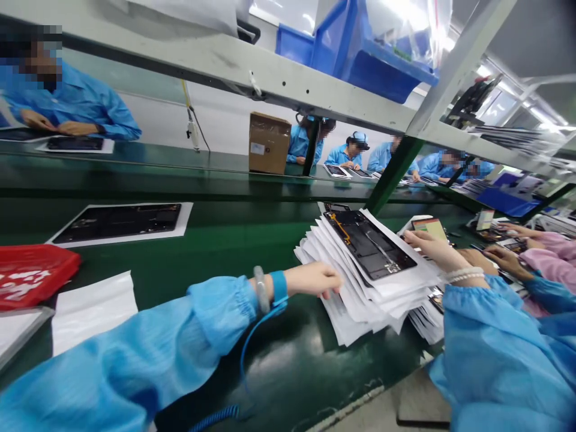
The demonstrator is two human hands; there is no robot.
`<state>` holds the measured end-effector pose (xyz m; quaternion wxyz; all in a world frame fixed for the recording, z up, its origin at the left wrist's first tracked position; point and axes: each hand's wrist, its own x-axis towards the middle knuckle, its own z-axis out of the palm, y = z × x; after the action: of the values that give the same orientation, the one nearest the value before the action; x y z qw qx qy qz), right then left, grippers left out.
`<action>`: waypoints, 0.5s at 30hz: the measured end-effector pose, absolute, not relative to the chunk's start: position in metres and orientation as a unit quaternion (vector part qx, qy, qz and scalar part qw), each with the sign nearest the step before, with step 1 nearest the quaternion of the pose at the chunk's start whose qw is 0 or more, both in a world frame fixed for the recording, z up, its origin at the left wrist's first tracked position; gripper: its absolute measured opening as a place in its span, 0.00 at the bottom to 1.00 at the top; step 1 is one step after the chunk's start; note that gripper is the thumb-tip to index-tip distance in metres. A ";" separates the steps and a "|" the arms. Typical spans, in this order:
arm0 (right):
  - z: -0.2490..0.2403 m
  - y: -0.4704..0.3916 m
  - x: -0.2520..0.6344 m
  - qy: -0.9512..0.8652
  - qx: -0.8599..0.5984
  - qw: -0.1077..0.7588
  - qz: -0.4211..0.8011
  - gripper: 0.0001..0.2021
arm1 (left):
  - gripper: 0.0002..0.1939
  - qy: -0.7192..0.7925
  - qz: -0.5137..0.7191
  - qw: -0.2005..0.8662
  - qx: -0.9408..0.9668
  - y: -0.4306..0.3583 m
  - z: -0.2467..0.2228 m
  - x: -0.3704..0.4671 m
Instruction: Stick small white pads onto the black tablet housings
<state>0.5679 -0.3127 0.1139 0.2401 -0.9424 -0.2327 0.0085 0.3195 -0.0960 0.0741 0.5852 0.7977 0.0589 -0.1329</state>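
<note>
A black tablet housing [366, 243] with an orange flex cable lies on the top white paper sheet [405, 282] of a tall, uneven stack. My left hand [317, 279] is at the left side of this stack, fingers curled in against the paper edges; whatever they pinch is hidden. A blue wrist strap [279, 287] with a coiled cord circles that wrist. On the stack's right side, my right hand [429, 247] has its thumb and fingers closed at the top sheet's edge, beside the housing.
Another dark housing [126, 222] rests on white paper at the left of the green bench [234, 240]. Near it are a red tray [36, 273] and a white sheet [96, 306]. A carton [269, 143] stands behind. Overhead runs a shelf with blue bins [382, 66]. Co-workers sit across and at right.
</note>
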 end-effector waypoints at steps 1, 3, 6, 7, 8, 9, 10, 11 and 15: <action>0.115 -0.311 0.573 -0.230 -0.948 0.222 0.010 0.18 | 0.11 0.048 -0.148 0.573 0.805 -0.093 0.077 0.307; 0.116 -0.305 0.579 -0.228 -0.957 0.176 0.021 0.16 | 0.11 0.023 -0.185 0.542 0.819 -0.091 0.082 0.282; 0.112 -0.294 0.580 -0.231 -0.967 0.107 0.026 0.11 | 0.15 -0.017 -0.204 0.469 0.859 -0.096 0.085 0.249; 0.111 -0.291 0.579 -0.231 -0.969 0.087 0.022 0.11 | 0.15 -0.025 -0.198 0.447 0.872 -0.100 0.085 0.242; 0.111 -0.287 0.578 -0.230 -0.971 0.069 0.016 0.10 | 0.15 -0.029 -0.186 0.433 0.881 -0.103 0.084 0.238; 0.112 -0.285 0.576 -0.230 -0.972 0.052 0.010 0.10 | 0.14 -0.033 -0.173 0.426 0.887 -0.106 0.083 0.235; 0.113 -0.283 0.575 -0.231 -0.972 0.038 0.004 0.10 | 0.14 -0.034 -0.163 0.427 0.889 -0.110 0.082 0.236; 0.115 -0.282 0.573 -0.232 -0.972 0.024 -0.001 0.11 | 0.13 -0.032 -0.154 0.438 0.885 -0.113 0.081 0.238; 0.123 -0.284 0.569 -0.233 -0.972 -0.025 -0.008 0.12 | 0.13 0.008 -0.169 0.567 0.806 -0.127 0.074 0.261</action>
<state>0.5690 -0.2844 0.1227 -0.0246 -0.9720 -0.2334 -0.0077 0.2614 -0.1266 0.0736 0.5671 0.8061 0.0077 -0.1689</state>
